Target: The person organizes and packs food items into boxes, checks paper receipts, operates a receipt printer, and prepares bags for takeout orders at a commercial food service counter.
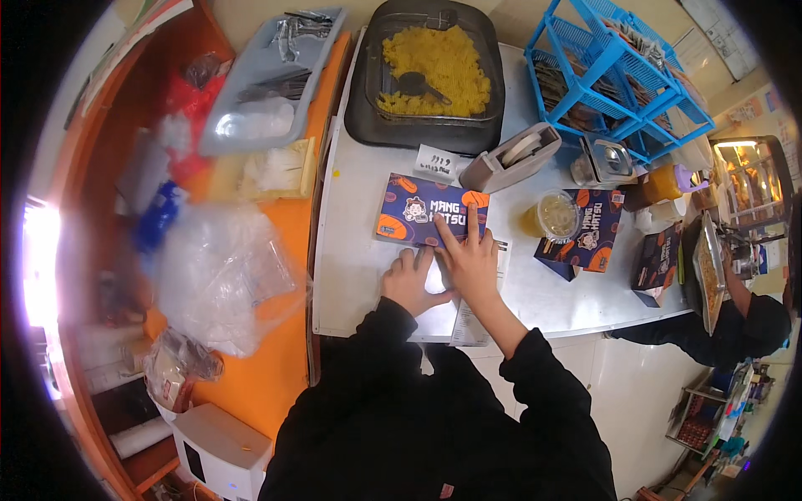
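Note:
A purple takeaway carton (408, 210) with orange food drawings and lettering lies closed on the metal worktop (351, 282) in front of me. My right hand (473, 266) reaches over its near right part, index and middle fingers stretched apart on the lid. My left hand (410, 282) is at the carton's near side, fingertips at that edge and thumb held away from the fingers. Neither hand grips the carton; whether the left fingertips press on it cannot be told. A printed paper slip (470, 322) lies partly under my right wrist.
Behind the carton stand a tape dispenser (514, 156) and a tub of yellow rice (438, 62) with a black scoop. To the right are a lidded drink cup (557, 216), more cartons (592, 232) and a blue tiered rack (617, 81). Plastic bags (219, 269) lie left. A co-worker (752, 325) holds a tray (711, 269).

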A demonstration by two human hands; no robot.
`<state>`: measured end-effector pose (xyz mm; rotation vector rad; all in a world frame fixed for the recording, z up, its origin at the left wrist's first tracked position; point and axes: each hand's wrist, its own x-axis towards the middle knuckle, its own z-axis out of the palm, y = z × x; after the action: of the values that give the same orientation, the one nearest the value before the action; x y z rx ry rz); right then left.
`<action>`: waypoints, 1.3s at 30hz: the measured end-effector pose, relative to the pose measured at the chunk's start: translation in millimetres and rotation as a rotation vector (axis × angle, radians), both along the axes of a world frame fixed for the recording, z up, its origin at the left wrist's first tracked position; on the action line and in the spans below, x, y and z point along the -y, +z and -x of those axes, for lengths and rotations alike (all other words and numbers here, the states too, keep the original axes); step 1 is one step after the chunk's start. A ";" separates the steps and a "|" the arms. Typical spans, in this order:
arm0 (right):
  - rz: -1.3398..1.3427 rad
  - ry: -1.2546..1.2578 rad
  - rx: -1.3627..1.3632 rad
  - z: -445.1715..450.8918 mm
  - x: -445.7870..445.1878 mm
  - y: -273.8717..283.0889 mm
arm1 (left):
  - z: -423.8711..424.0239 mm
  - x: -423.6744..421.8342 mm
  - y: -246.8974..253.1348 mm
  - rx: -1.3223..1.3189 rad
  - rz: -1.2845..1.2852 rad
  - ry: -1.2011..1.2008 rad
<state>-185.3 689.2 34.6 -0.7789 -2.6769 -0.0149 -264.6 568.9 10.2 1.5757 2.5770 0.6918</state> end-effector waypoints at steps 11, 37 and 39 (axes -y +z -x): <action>-0.064 0.055 -0.019 -1.3 -6.7 -7.1 | 58.5 4.9 -5.7 0.234 -0.599 0.230; 0.856 -0.758 -0.833 58.7 -85.8 4.4 | 52.6 -7.0 -5.5 1.355 -0.654 0.494; 1.101 -0.936 -0.963 78.2 -126.4 3.1 | 49.2 -12.5 -5.9 1.332 -0.669 0.494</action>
<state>-263.5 815.5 37.6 -1.6705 -1.0879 1.2726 -313.8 581.4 4.3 0.1244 1.6398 1.8948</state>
